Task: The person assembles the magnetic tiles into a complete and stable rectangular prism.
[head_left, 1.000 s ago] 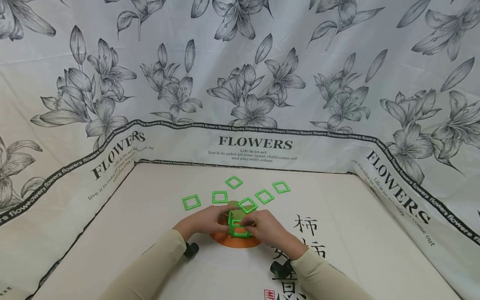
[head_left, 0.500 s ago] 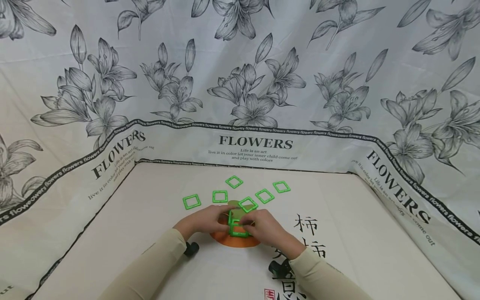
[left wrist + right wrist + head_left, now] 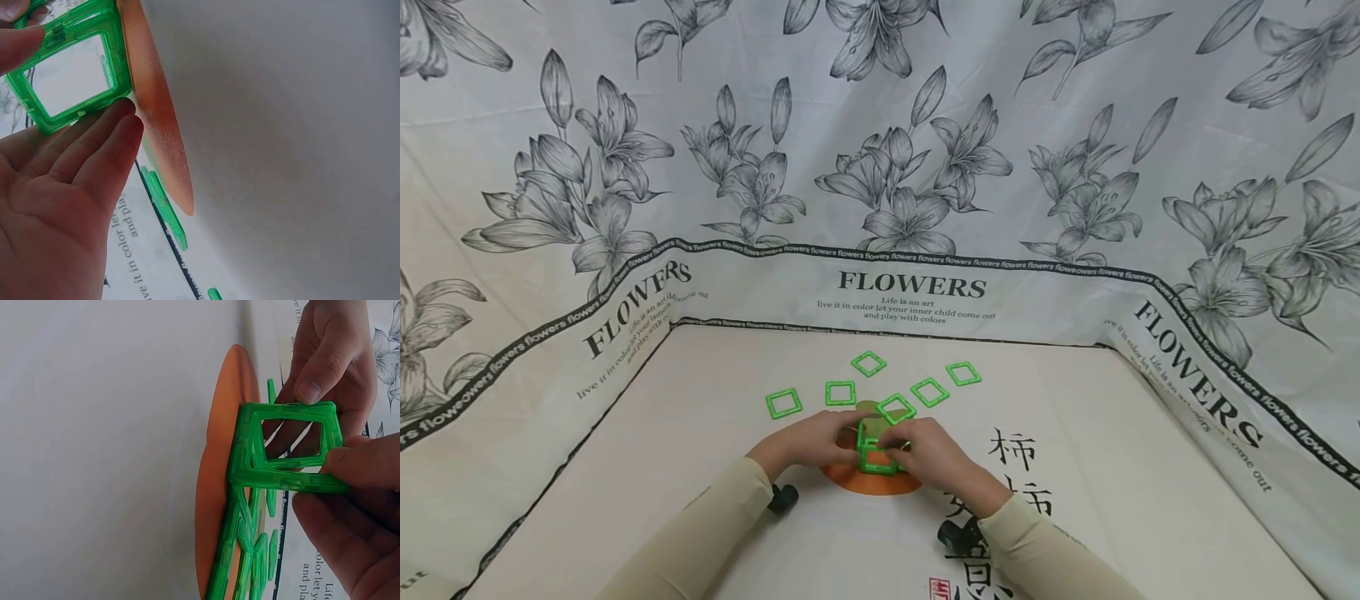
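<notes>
Several green square open-frame magnetic tiles stand joined as a small box-like structure point(image 3: 877, 469) between both hands. It sits over an orange round shape point(image 3: 850, 482) on the white cloth. My left hand point(image 3: 816, 440) holds the structure's left side; the left wrist view shows its straight fingers point(image 3: 94, 150) along the lower edge. In the right wrist view, the left thumb rests at a tile's corner. My right hand point(image 3: 936, 454) pinches the near edge of a tile point(image 3: 290, 478) between thumb and finger. The hands hide part of the structure's sides.
Loose green tiles lie flat beyond the hands, among them a far-left tile point(image 3: 784, 404), a back tile point(image 3: 868, 364) and a far-right tile point(image 3: 963, 374). One tile point(image 3: 896, 409) lies close to the right hand. Printed flower cloth point(image 3: 895, 287) encloses the back and sides.
The tiles between my hands have shifted slightly under the right fingers, and the structure's front outline looks more square. Both hands stay nearly in place; the loose tiles have not moved.
</notes>
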### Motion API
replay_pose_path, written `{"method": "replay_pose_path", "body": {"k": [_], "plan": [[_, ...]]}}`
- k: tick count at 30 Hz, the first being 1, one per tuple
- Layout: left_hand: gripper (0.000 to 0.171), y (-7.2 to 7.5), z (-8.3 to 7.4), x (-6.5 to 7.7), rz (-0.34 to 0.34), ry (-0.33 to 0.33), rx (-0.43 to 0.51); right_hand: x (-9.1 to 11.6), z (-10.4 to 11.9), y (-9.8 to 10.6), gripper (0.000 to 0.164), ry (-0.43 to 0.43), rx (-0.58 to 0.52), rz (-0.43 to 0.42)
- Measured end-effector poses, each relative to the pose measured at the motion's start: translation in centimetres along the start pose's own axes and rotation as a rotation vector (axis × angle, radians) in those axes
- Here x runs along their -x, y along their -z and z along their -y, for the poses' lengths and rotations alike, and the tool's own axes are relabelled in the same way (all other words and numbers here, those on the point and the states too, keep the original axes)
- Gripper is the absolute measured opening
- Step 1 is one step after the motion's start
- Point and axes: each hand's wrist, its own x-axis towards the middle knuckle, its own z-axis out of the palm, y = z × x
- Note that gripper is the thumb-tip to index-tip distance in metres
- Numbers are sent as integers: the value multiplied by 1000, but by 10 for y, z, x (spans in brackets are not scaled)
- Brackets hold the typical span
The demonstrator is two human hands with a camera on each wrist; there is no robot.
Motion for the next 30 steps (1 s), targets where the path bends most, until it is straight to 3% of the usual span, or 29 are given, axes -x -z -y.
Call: {"method": "replay_pose_path", "body": {"k": [10,20,30], "plan": [[59,2,2,-1,6,-28,46,-2,-2,4,12,-1,-42,33],[54,2,0,1,5,39,61,0,-11,8,12,-37,-84,51],[52,0,1,2,7,28,85,1,-28,21,23,-81,-127,69]]}}
